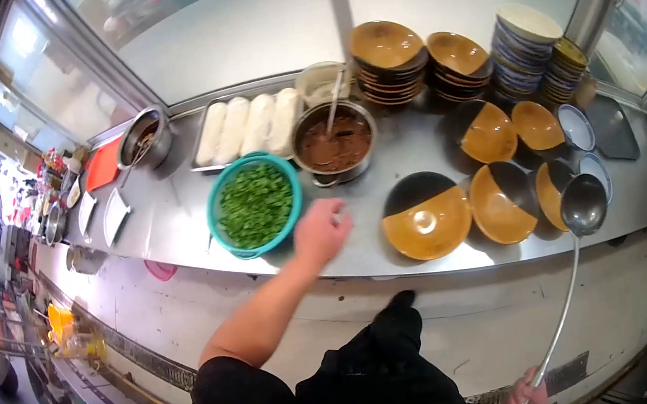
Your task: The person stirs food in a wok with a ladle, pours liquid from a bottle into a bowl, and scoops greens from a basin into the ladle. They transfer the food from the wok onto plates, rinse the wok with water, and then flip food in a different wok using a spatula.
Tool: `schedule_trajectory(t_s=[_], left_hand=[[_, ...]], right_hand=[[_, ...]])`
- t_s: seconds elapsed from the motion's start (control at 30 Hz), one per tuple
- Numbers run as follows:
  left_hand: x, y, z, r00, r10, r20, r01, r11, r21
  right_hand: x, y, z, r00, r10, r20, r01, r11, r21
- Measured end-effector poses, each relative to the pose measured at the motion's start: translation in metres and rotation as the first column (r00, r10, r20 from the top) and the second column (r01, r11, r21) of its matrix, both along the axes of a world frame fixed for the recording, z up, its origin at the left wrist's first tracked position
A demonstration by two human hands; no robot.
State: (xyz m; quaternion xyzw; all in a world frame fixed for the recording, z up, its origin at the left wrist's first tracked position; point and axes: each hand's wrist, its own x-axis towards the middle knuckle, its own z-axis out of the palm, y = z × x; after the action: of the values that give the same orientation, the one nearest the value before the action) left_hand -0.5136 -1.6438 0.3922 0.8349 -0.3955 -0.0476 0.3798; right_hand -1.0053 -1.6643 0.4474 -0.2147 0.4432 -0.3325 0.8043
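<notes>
Ladle (583,203), long-handled, gripped at the handle's far end by right hand (527,399), fingers closed round it, low at the bottom edge. Its dark cup raised over the right end of the front row of bowls on the steel counter (176,224).

Left hand (320,232) stretched forward over the counter's front, well apart from the ladle's cup, fingers loosely curled with thumb close to fingertips. Cannot tell whether anything is pinched there.

Just left of that hand, a teal colander (210,210) heaped with chopped greens (255,204). Just right of it, an ochre-and-black bowl (427,224).

Behind the hand, a steel pot (336,173) of brown sauce with a spoon (335,100) standing in it. Beside that, white rolls (245,126) on a tray.

Farthest back, stacked brown bowls (388,58) and stacked plates (522,47).
</notes>
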Motion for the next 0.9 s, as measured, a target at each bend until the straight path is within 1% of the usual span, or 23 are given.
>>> schedule_trajectory(t_s=[0.03, 0.07, 0.1, 0.13, 0.2, 0.23, 0.27, 0.3, 0.33, 0.4, 0.43, 0.47, 0.5, 0.53, 0.57, 0.6, 0.63, 0.67, 0.73, 0.77, 0.8, 0.87, 0.9], left_hand=[[0.037, 0.022, -0.005, 0.997, 0.040, 0.069, -0.042, 0.998, 0.039], [0.072, 0.039, -0.003, 0.993, 0.113, 0.039, -0.118, 0.980, 0.161], [0.111, 0.055, -0.015, 0.983, 0.119, 0.140, -0.144, 0.973, 0.182], [0.144, 0.064, -0.014, 0.986, 0.070, 0.155, -0.121, 0.929, 0.351], [0.183, 0.068, -0.012, 0.965, -0.193, 0.178, 0.085, 0.871, 0.484], [0.198, 0.070, -0.025, 0.961, -0.216, 0.172, 0.110, 0.871, 0.478], [0.210, 0.070, -0.044, 0.867, -0.438, 0.239, 0.252, 0.798, 0.547], [0.220, 0.067, -0.053, 0.718, -0.635, 0.286, 0.367, 0.693, 0.620], [0.228, 0.060, -0.062, 0.675, -0.719, 0.164, 0.399, 0.543, 0.738], [0.245, 0.052, -0.079, 0.655, -0.750, 0.090, 0.508, 0.526, 0.682], [0.258, 0.053, -0.080, 0.630, -0.773, 0.071, 0.536, 0.499, 0.681], [0.268, 0.055, -0.068, 0.649, -0.760, 0.019, 0.590, 0.519, 0.619], [0.277, 0.054, -0.053, 0.668, -0.744, -0.027, 0.631, 0.546, 0.551], [0.286, 0.053, -0.036, 0.646, -0.763, -0.021, 0.648, 0.534, 0.543], [0.294, 0.054, -0.023, 0.688, -0.718, -0.104, 0.667, 0.568, 0.482], [0.300, 0.058, -0.018, 0.715, -0.668, -0.205, 0.681, 0.599, 0.422], [0.310, 0.056, -0.024, 0.670, -0.690, -0.274, 0.727, 0.535, 0.430], [0.309, 0.058, -0.030, 0.650, -0.706, -0.280, 0.744, 0.517, 0.423], [0.292, 0.064, -0.041, 0.547, -0.837, 0.007, 0.714, 0.471, 0.518], [0.281, 0.061, -0.043, 0.419, -0.908, -0.001, 0.648, 0.298, 0.701], [0.273, 0.054, -0.063, 0.312, -0.950, 0.032, 0.578, 0.217, 0.787], [0.264, 0.036, -0.096, 0.374, -0.927, -0.007, 0.555, 0.217, 0.803], [0.265, 0.035, -0.088, 0.386, -0.922, -0.002, 0.611, 0.255, 0.749]], right_hand=[[0.016, 0.012, 0.001, 0.997, 0.073, 0.023, -0.073, 0.997, 0.004], [0.033, 0.025, -0.001, 0.997, 0.071, 0.020, -0.071, 0.997, -0.003], [0.049, 0.042, 0.005, 0.994, 0.087, 0.066, -0.090, 0.995, 0.034], [0.068, 0.060, 0.006, 0.988, 0.097, 0.121, -0.105, 0.992, 0.065], [0.110, 0.096, 0.006, 0.993, 0.053, 0.107, -0.062, 0.995, 0.081], [0.130, 0.113, 0.003, 0.995, 0.039, 0.091, -0.047, 0.995, 0.089], [0.153, 0.131, 0.002, 0.997, 0.023, 0.074, -0.030, 0.995, 0.100], [0.179, 0.147, 0.003, 1.000, 0.005, -0.019, -0.003, 0.994, 0.109], [0.202, 0.163, -0.002, 0.999, -0.025, -0.026, 0.028, 0.994, 0.108], [0.245, 0.199, -0.010, 0.988, -0.088, -0.125, 0.104, 0.986, 0.128], [0.269, 0.214, -0.006, 0.977, -0.112, -0.182, 0.141, 0.977, 0.157], [0.284, 0.233, -0.004, 0.970, -0.143, -0.197, 0.176, 0.971, 0.164], [0.297, 0.249, -0.007, 0.979, -0.133, -0.153, 0.157, 0.976, 0.154], [0.311, 0.260, -0.010, 0.987, -0.124, -0.102, 0.137, 0.981, 0.134], [0.324, 0.272, -0.014, 0.983, -0.153, -0.101, 0.165, 0.979, 0.124], [0.334, 0.286, -0.013, 0.980, -0.182, -0.076, 0.191, 0.970, 0.151], [0.345, 0.300, -0.014, 0.976, -0.210, -0.050, 0.216, 0.960, 0.177], [0.356, 0.312, -0.013, 0.970, -0.235, -0.058, 0.241, 0.955, 0.175], [0.380, 0.332, -0.006, 0.976, -0.200, -0.088, 0.212, 0.962, 0.169], [0.390, 0.341, -0.005, 0.975, -0.213, -0.061, 0.220, 0.962, 0.159], [0.399, 0.347, -0.004, 0.972, -0.229, -0.062, 0.235, 0.961, 0.142], [0.410, 0.366, 0.003, 0.975, -0.219, -0.034, 0.222, 0.963, 0.154], [0.417, 0.376, 0.008, 0.967, -0.255, -0.026, 0.255, 0.952, 0.171]])
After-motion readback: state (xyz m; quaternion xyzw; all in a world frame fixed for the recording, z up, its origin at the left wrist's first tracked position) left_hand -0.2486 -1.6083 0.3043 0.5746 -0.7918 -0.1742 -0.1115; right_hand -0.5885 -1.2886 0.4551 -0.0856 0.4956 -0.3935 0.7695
